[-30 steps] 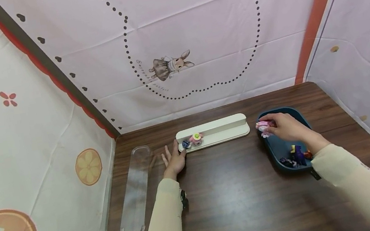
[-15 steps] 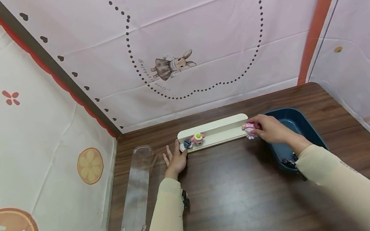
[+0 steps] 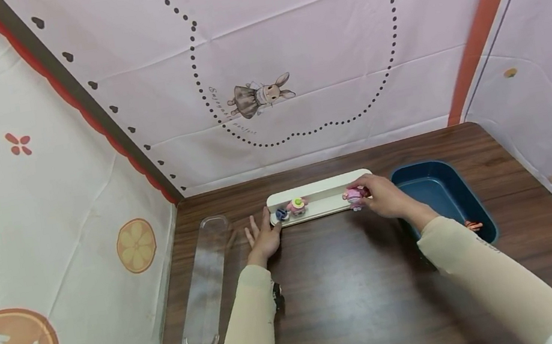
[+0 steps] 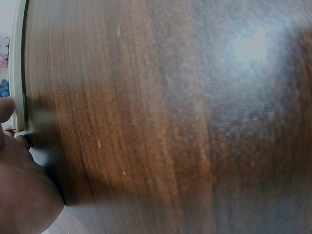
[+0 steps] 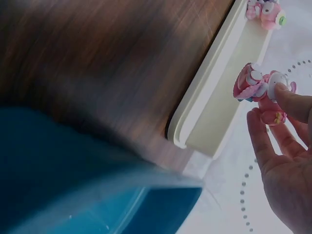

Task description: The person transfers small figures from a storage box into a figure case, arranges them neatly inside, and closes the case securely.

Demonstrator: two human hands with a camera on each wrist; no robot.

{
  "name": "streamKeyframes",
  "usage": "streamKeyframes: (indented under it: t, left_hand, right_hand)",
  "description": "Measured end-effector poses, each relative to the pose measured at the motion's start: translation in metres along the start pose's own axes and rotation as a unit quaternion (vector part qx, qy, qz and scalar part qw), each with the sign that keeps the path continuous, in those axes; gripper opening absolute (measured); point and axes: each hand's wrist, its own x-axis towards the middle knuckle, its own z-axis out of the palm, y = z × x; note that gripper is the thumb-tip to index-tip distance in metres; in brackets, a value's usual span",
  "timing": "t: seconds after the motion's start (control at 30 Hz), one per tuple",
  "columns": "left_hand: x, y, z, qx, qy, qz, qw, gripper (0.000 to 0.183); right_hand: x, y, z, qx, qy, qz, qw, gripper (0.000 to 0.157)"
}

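Observation:
My left hand [image 3: 264, 239] holds the left end of a long white display stand [image 3: 328, 207], thumb over the front edge and index finger against the end, other fingers spread. On the stand near that hand sit a small dark blue figurine [image 3: 282, 214] and a pink figurine with a yellow and green top [image 3: 297, 205]. My right hand [image 3: 385, 195] pinches another pink figurine [image 3: 354, 196] between thumb and fingers over the stand's right part. In the right wrist view this pink figurine [image 5: 253, 83] shows a white face, held above the tray of the stand.
A dark blue bin [image 3: 435, 194] stands right of the stand, an orange striped piece [image 3: 473, 225] in it and my right sleeve covering part. A long clear plastic cover [image 3: 204, 287] lies at the left. Printed cloth walls [image 3: 316, 86] enclose the wooden table [image 3: 351, 293].
My right hand has carried the pink figurine leftward from over the blue bin to over the white stand. The left hand stays at the stand's left end.

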Motion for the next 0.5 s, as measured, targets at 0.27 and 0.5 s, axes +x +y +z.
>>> streamKeyframes:
  t: [0.27, 0.5]
  left_hand:
    - [0.001, -0.002, 0.0, 0.002, 0.001, 0.002, 1.0, 0.068]
    - [0.004, -0.006, 0.003, -0.022, 0.003, 0.008, 0.9997, 0.07]
  right_hand:
    - [0.021, -0.005, 0.024, 0.007, 0.0, -0.017, 1.0, 0.037]
    - [0.038, -0.013, 0.041, -0.001, -0.005, -0.013, 1.0, 0.037]
